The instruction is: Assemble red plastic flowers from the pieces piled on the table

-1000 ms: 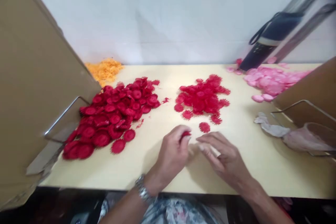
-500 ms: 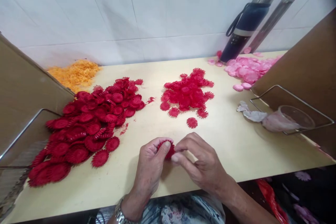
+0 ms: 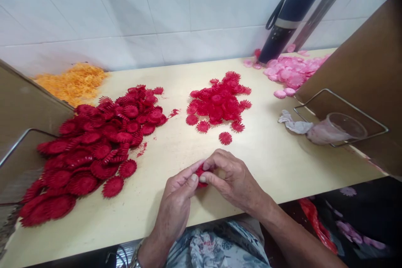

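Note:
Near the front edge of the table, my left hand point(image 3: 179, 194) pinches a dark red flower piece point(image 3: 201, 176) between thumb and fingers. My right hand point(image 3: 232, 178) grips the same piece from the other side, its thumb and forefinger closed on it. The fingers hide much of the piece. Beyond my hands lies a middle pile of bright red flower pieces point(image 3: 216, 102), with a single red piece point(image 3: 225, 138) in front of it. A large heap of darker red flower pieces point(image 3: 100, 150) spreads over the left of the table.
Orange petals point(image 3: 73, 83) lie at the back left, pink pieces point(image 3: 293, 69) at the back right beside a dark bottle point(image 3: 284, 21). A clear plastic cup point(image 3: 336, 127) sits in a wire holder on the right cardboard panel point(image 3: 354, 63), near a crumpled tissue point(image 3: 295, 123).
My right thumb and forefinger have moved left and closed on the red piece, covering more of it. The camera view has shifted, so the table's contents appear higher and further left.

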A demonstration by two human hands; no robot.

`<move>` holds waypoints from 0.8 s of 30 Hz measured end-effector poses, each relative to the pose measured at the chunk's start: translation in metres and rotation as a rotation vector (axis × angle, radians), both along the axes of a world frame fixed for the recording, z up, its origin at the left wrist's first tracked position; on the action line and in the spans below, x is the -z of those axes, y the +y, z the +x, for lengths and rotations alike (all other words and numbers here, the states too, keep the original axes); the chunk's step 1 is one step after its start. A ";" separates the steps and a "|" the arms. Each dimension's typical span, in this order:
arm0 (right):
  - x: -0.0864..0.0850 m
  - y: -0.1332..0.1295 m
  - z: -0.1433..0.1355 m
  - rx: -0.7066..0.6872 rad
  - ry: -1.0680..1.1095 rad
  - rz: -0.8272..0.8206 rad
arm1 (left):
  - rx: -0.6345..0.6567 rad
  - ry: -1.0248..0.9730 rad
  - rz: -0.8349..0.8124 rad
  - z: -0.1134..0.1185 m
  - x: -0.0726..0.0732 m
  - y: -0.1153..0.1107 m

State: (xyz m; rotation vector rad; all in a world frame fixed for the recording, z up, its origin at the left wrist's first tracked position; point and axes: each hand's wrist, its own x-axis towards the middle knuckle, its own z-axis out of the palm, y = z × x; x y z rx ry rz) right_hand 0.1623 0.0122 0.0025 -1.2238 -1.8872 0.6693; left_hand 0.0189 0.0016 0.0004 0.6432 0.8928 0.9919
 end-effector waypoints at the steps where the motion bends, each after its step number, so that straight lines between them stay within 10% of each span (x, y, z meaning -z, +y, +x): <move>1: 0.002 -0.001 -0.001 0.007 -0.025 0.032 | -0.012 -0.004 -0.006 0.001 0.001 -0.001; 9: 0.009 -0.005 -0.009 0.036 -0.113 0.254 | -0.058 -0.011 -0.031 0.004 0.000 -0.004; 16: 0.004 -0.007 -0.007 0.058 0.034 0.103 | -0.167 0.081 -0.059 0.009 -0.001 -0.004; 24: 0.002 0.023 0.033 0.416 -0.175 0.253 | -0.218 0.089 -0.117 0.009 -0.012 0.001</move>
